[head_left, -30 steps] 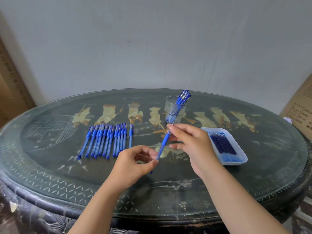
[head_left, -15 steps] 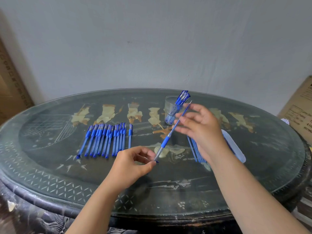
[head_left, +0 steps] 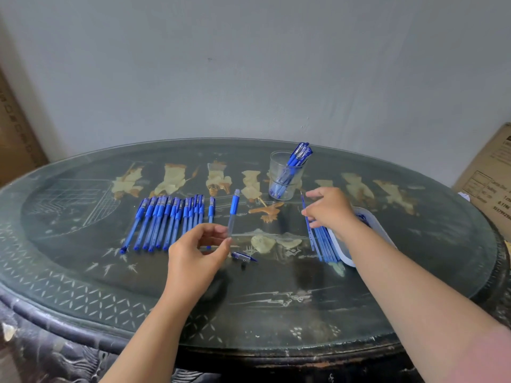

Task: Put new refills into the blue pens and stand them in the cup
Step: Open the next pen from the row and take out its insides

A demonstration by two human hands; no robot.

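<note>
Dark oval table, glass-topped, worn at the near edge. Cream inlaid figures in a row across the table's far half, white diamond-lattice border along its near-left rim, carved side panel below. Plain grey wall behind the table. Printed cardboard box off the table's right end, another cardboard box off its left end.

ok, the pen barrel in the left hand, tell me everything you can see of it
The clear plastic pen barrel with its blue grip sleeve is a slim tube: see-through lower body, blue grip, pale far tip. Uncapped; no refill shows inside. It is off the dark glass-topped table, tilted slightly right, tip pointing away. The left hand pinches its near end with its fingers; nothing else touches it.
</note>
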